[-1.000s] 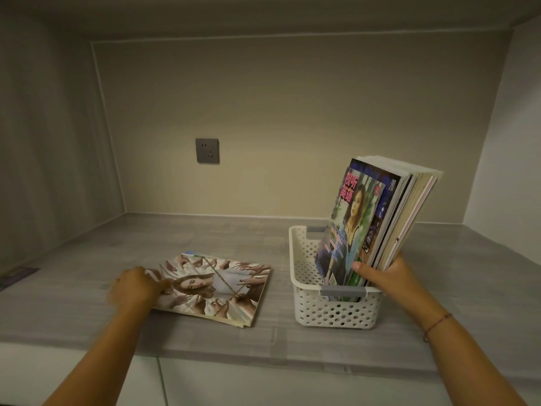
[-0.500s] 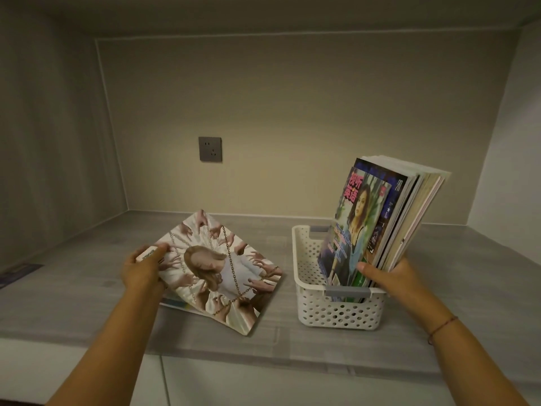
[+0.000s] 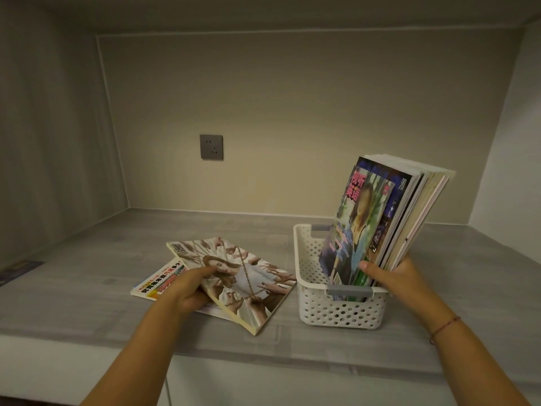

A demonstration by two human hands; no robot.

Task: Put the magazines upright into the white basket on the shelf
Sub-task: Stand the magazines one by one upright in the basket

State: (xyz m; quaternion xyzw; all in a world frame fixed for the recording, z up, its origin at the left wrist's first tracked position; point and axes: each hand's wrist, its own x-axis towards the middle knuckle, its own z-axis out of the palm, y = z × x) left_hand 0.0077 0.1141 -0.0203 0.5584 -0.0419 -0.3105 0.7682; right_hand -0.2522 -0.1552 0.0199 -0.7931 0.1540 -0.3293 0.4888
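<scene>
One magazine [image 3: 248, 276], gripped by the left hand [image 3: 187, 291], is held slanted just left of the white basket [image 3: 339, 310]; the right hand [image 3: 395, 276] clasps the standing stack [image 3: 389, 206], tilted rightwards.

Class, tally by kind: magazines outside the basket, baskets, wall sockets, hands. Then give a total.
Magazines outside the basket: 2, held magazine and flat magazine
White basket: 1
Wall socket: 1
Hands: 2, left hand, right hand
Total: 6
</scene>
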